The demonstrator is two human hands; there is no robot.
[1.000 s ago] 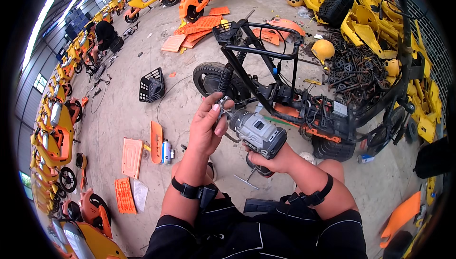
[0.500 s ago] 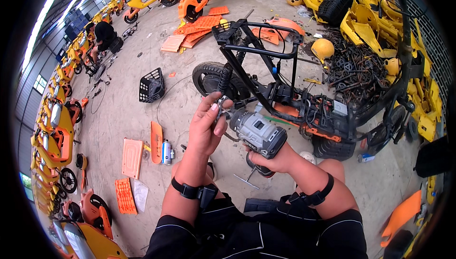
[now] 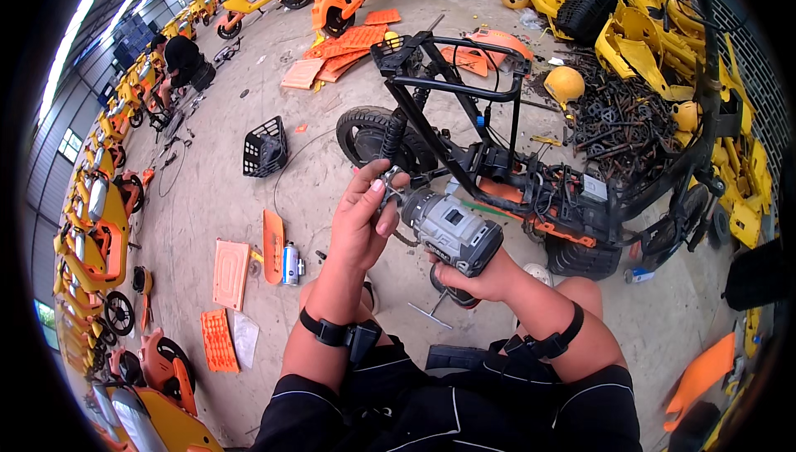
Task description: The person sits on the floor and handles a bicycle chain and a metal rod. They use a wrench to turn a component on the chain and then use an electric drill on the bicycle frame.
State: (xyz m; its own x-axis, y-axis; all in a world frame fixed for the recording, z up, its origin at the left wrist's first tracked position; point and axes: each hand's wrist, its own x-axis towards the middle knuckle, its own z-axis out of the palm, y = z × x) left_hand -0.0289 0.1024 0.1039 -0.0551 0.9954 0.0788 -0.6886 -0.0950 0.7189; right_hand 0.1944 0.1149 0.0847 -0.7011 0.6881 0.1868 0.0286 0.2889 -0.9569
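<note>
My right hand (image 3: pixel 474 279) is wrapped round the handle of a grey and black cordless drill (image 3: pixel 454 232), whose front end points left toward my other hand. The fingers of my left hand (image 3: pixel 361 210) are closed round a small silvery metal part (image 3: pixel 392 184) right at the drill's nose. Fingers cover much of that part, so its exact kind cannot be made out. Just beyond both hands stands a stripped black scooter frame (image 3: pixel 452 87), with its rear wheel (image 3: pixel 373 138) and a dark coil shock absorber (image 3: pixel 393 134) behind my left fingertips.
A black basket (image 3: pixel 265 148) stands on the floor at left. Nearer lie orange panels (image 3: pixel 230 274), a spray can (image 3: pixel 290 264) and a T-handle wrench (image 3: pixel 431 316). Dark metal parts (image 3: pixel 622 120) and yellow body panels are heaped at right. Another person (image 3: pixel 184 60) crouches far left.
The drill has shifted very slightly to the right, and slightly more of the metal part shows between my left fingers. Both grips stay the same.
</note>
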